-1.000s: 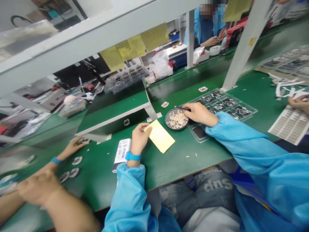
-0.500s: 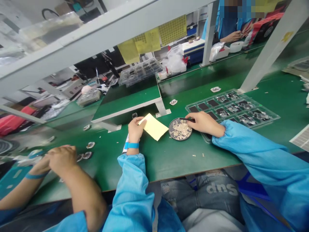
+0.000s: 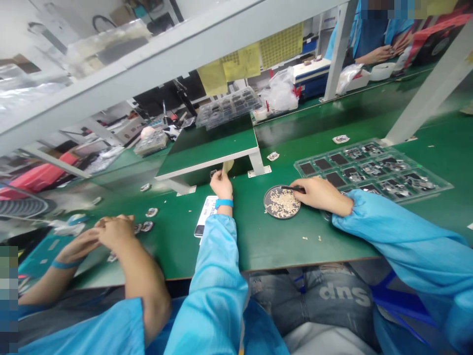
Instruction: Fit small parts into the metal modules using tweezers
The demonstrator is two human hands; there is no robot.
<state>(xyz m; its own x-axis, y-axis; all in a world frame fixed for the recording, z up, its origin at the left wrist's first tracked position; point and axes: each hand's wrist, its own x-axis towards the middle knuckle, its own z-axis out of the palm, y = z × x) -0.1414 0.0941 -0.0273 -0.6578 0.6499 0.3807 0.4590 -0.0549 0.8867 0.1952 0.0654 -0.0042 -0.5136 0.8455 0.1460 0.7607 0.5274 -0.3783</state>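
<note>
My left hand (image 3: 221, 186) pinches a pale yellow sheet (image 3: 228, 166), which is turned nearly edge-on at the front of the low green shelf. Below that wrist lies a white box-like item with dark print (image 3: 204, 217), partly covered by my sleeve. My right hand (image 3: 320, 193) is closed on slim black tweezers (image 3: 297, 189) at the right rim of a round dark dish (image 3: 269, 206). Small beige pieces (image 3: 286, 201) are scattered over the dish's perforated bottom. Right behind that hand is a clear compartment tray (image 3: 439, 186) with dark pads and metallic parts.
The low green shelf (image 3: 218, 143) stands ahead on white legs. A slanting white post (image 3: 424, 84) rises at right. Close on my left are a co-worker's clasped hands (image 3: 114, 231). Small oval parts (image 3: 151, 212) and beige bits (image 3: 305, 238) lie on the green table.
My left hand has carried the yellow sheet forward, away from the dish, and turned it from flat to edge-on. The white item under it now shows. My right hand stays by the dish.
</note>
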